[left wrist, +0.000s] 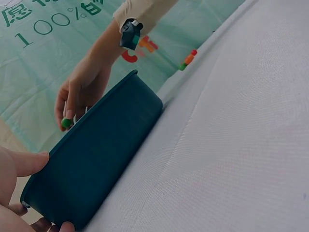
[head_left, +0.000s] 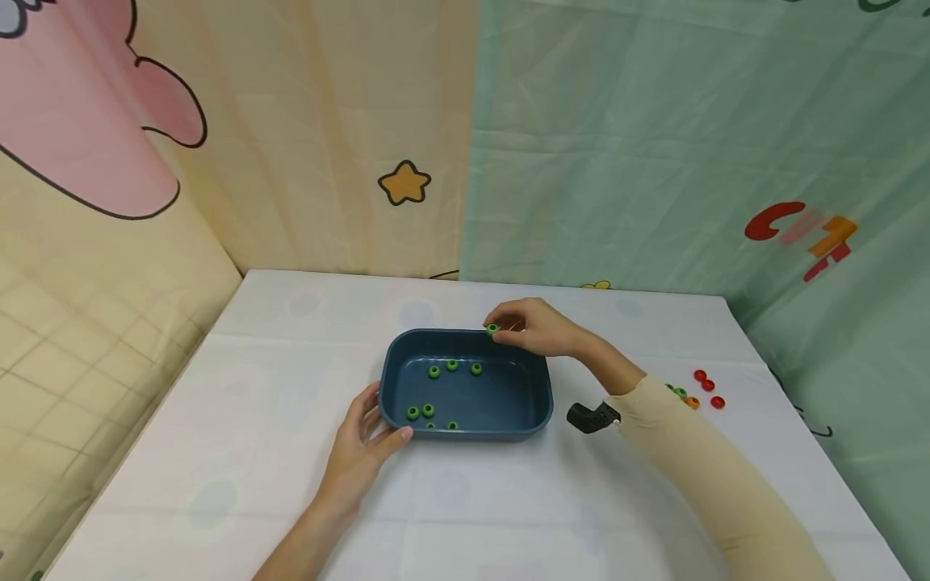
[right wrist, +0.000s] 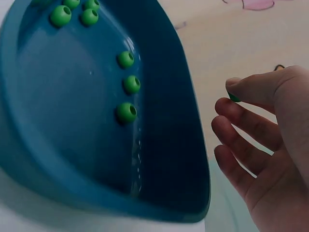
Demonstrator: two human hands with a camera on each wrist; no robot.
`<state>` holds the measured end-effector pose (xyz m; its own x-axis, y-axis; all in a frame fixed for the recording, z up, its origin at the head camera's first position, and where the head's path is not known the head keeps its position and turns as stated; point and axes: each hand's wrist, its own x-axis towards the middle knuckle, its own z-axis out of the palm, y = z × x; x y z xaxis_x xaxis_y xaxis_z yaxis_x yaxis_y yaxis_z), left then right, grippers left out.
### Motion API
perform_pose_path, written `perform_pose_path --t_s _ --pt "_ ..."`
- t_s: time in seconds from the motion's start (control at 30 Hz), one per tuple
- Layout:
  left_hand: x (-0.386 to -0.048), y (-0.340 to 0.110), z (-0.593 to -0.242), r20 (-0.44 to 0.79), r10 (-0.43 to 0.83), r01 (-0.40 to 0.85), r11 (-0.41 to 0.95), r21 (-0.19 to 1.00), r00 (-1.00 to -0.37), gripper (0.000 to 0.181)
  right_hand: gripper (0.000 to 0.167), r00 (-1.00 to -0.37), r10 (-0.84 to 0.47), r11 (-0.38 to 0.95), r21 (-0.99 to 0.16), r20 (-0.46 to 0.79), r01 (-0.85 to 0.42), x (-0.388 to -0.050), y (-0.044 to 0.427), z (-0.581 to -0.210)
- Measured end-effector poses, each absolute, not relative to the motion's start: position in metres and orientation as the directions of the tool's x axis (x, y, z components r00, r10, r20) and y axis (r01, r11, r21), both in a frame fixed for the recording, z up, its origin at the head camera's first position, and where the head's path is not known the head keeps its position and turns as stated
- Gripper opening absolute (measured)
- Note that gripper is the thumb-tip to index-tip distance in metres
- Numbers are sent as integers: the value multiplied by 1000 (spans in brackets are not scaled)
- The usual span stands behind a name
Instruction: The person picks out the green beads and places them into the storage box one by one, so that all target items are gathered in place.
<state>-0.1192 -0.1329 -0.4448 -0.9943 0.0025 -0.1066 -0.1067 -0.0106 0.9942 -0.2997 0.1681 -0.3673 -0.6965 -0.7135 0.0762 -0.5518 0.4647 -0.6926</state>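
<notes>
A dark blue rectangular tub (head_left: 501,395) sits on the white table with several green beads (head_left: 433,372) scattered over its left part. My left hand (head_left: 363,440) grips the tub's near left corner, thumb on the rim and fingers against the side, as the left wrist view also shows. Above the far rim, toward the right, my right hand (head_left: 534,327) pinches a green bead (head_left: 492,329) between thumb and index finger. In the right wrist view the remaining fingers are loosely bent, and the thumb hides most of that pinched bead (right wrist: 233,97).
Right of the tub, red beads (head_left: 708,386), an orange bead (head_left: 693,403) and green beads (head_left: 680,393) lie on the table (head_left: 254,452), partly behind the right sleeve (head_left: 697,460). A black device (head_left: 592,418) is strapped to the right wrist. Printed curtains (head_left: 617,161) hang behind.
</notes>
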Motion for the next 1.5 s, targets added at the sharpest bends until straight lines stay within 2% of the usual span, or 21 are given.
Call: perform_pose_path --t_s 0.2,0.7,1.5 --pt "-121 -132 -444 -105 2 -105 -3 994 -994 87 23 -639 -765 416 -698 77 -583 -303 148 -365" --pt "-121 -132 -445 -107 0 -107 -1 994 -994 88 26 -626 -776 407 -702 72 -585 -311 125 -365" --pt "-121 -132 -445 -112 -5 -112 2 994 -994 87 23 -755 -655 497 -729 42 -472 -296 190 -365"
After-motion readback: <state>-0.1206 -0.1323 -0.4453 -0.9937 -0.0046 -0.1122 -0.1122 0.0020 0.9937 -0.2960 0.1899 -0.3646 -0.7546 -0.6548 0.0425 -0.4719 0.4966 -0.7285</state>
